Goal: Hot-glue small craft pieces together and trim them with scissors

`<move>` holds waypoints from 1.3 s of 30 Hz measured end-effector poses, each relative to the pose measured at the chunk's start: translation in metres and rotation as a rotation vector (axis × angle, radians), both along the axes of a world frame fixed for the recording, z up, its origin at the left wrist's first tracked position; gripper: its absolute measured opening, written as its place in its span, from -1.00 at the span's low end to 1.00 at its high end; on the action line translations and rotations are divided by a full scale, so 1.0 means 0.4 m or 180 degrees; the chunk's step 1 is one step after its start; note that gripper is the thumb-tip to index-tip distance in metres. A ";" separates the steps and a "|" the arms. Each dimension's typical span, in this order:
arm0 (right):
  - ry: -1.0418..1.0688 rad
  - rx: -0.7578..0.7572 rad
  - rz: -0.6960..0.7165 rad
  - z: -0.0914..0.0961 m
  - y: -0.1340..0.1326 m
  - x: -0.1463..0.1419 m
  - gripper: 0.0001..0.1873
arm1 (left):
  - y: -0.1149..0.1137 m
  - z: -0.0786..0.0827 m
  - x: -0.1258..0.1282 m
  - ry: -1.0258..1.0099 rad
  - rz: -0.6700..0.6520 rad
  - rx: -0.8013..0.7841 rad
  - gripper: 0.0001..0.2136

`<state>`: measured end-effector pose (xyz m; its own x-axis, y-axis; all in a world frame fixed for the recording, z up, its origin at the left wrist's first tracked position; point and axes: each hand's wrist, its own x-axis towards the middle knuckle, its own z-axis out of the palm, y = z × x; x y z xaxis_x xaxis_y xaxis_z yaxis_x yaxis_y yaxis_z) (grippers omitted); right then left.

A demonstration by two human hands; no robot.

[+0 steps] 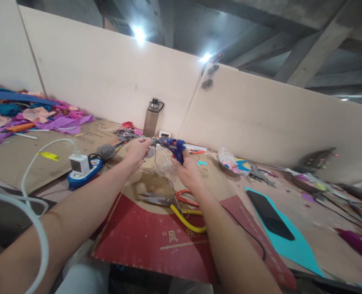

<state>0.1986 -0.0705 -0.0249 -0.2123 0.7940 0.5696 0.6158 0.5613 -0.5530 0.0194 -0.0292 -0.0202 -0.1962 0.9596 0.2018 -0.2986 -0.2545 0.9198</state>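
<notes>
My right hand [187, 169] is wrapped round the handle of a blue hot glue gun [175, 148], its nozzle pointing left. My left hand [138, 152] pinches a small green piece [154, 141] right at the nozzle; whether the two touch I cannot tell. A thin grey strand hangs below that piece. Beneath my hands, scissors [156, 199] with red and yellow handles lie on a cardboard sheet [132, 241] with a red printed part. My right forearm hides part of the yellow handle.
On the left are a blue power strip [86, 173] with a white charger [79, 164], grey yarn [106, 151] and a heap of coloured fabric scraps [40, 114]. A bottle [152, 118] stands by the partition. To the right are a bowl [230, 167] and a black phone [269, 214] on turquoise sheet.
</notes>
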 end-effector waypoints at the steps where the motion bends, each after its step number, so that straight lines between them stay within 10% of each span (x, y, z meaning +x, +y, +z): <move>1: -0.0001 -0.0009 -0.0004 0.000 0.000 0.000 -0.72 | 0.001 0.000 0.000 -0.0010 -0.0011 0.0000 -0.82; 17: 0.0143 -0.0080 0.0029 0.007 -0.007 -0.003 -0.71 | 0.012 -0.006 -0.007 -0.0080 -0.0149 0.0004 -0.81; 27: 0.1953 -0.0868 0.0605 0.013 0.012 0.016 -0.72 | 0.028 -0.008 -0.019 -0.0499 -0.0039 -0.0154 -0.81; 31: 0.2527 -0.1305 0.0266 0.002 0.049 0.051 -0.68 | 0.036 -0.012 -0.021 -0.0589 -0.0072 -0.0054 -0.85; 39: 0.1479 -0.1288 -0.0999 -0.068 0.116 0.129 -0.92 | 0.015 -0.006 -0.002 -0.0308 -0.0299 0.0094 -0.86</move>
<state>0.2502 -0.0239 -0.0522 0.2566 0.9473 0.1917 0.3639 0.0891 -0.9272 0.0187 -0.0233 -0.0227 -0.1257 0.9685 0.2148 -0.4094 -0.2479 0.8780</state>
